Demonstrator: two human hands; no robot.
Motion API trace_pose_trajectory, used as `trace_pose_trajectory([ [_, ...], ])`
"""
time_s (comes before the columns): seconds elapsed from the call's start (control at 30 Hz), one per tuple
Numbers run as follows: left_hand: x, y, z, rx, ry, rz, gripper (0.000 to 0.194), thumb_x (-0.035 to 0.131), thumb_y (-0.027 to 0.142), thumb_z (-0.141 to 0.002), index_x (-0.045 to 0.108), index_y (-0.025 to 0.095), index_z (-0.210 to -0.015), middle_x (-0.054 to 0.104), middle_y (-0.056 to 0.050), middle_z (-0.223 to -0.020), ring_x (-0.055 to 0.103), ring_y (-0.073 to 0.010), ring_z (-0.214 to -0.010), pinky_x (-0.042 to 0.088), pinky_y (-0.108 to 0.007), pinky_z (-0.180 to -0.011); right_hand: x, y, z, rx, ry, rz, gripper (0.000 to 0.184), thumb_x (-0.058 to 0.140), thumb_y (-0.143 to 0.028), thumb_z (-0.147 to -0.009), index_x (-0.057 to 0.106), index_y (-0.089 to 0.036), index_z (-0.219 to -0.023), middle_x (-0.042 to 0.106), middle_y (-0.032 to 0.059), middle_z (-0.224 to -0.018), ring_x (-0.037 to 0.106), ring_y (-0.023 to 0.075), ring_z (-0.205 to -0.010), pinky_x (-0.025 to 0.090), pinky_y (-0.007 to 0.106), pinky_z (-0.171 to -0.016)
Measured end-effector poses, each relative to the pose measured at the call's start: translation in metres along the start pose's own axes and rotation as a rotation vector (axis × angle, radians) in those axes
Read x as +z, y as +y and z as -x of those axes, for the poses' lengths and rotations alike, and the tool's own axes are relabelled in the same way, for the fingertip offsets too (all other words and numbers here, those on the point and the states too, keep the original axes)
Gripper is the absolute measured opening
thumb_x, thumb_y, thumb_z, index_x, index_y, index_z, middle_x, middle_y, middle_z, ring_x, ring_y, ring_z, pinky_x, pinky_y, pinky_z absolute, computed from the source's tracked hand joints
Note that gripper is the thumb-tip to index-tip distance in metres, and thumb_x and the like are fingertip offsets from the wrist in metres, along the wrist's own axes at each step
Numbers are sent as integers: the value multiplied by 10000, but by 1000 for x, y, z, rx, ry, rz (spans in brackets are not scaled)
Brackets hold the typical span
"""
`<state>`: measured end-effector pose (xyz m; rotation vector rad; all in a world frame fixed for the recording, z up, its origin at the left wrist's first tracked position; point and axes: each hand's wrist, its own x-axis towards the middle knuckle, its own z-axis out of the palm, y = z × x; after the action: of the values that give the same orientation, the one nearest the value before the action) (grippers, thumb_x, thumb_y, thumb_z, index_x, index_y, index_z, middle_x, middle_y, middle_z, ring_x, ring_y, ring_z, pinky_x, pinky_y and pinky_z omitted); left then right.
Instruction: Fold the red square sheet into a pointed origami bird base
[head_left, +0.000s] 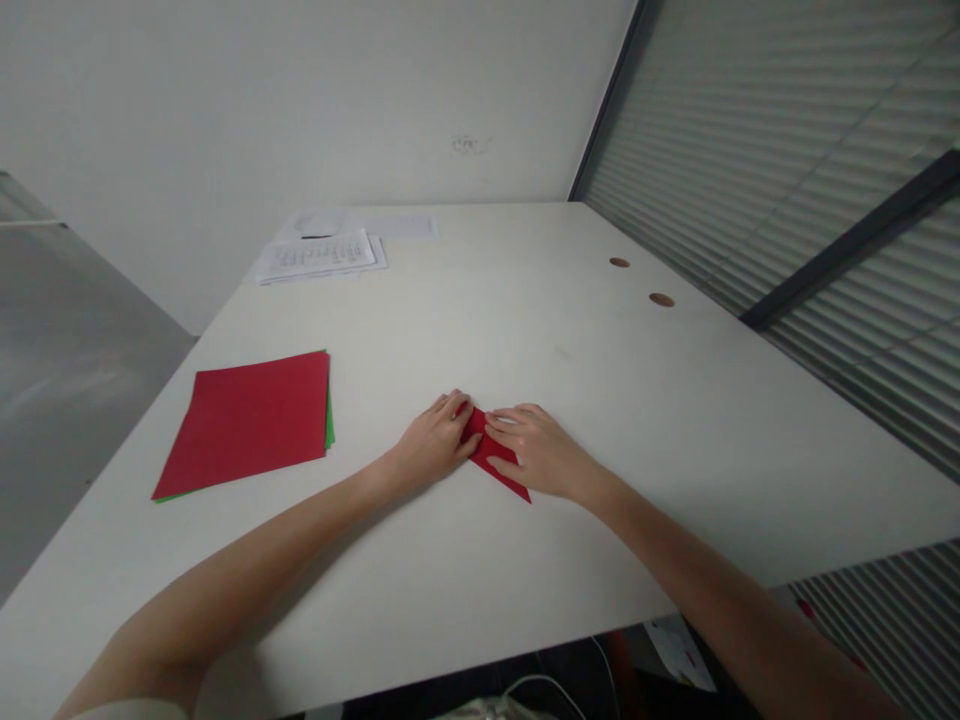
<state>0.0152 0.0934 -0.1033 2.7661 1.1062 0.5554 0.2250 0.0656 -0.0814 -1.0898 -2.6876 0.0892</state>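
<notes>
A small folded piece of red paper (495,453) lies on the white table, a pointed corner towards me on the right. My left hand (439,435) has its fingers closed on the paper's left end, with the thumb on top. Over the right part rests my right hand (536,448), fingers apart and pressed on the paper, holding nothing between them. Both hands hide part of the folded paper. To the left is a stack of red paper sheets (251,420), with green paper (330,425) showing along its edges.
Printed white sheets (322,253) lie at the table's far left. Two round holes, a nearer hole (661,300) and a farther hole (619,262), are in the white table (517,300) near its right edge. Window blinds (787,130) run along the right side.
</notes>
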Motion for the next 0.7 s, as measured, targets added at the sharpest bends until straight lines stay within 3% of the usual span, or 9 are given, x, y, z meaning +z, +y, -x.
trace_pose_trajectory([
  [0.27,8,-4,4,-7,1,-15,433,445,327,-961,502,96,-1322,448,-188,-1458,454,-292,-1341,371,-459,-1131,7,-4,23,82,65,-22,371,599,-334,-887,646,-154,-1208,668,136,-1241,562,277,-1214,370,518,-1081],
  [0.5,9,-6,5,9,-28,-6,456,342,249,-989,433,82,-1404,453,-173,-1470,397,-269,-1391,332,-484,-1149,4,-8,11,140,142,-49,365,533,-307,-926,621,-142,-1240,657,169,-1230,579,297,-1180,445,517,-1032],
  [0.7,11,-7,7,25,-34,-52,469,380,267,-978,443,76,-1402,438,-186,-1478,405,-285,-1384,312,-484,-1155,19,-17,10,94,35,-10,565,508,-430,-939,522,-31,-1338,530,239,-1387,485,327,-1310,389,511,-1112],
])
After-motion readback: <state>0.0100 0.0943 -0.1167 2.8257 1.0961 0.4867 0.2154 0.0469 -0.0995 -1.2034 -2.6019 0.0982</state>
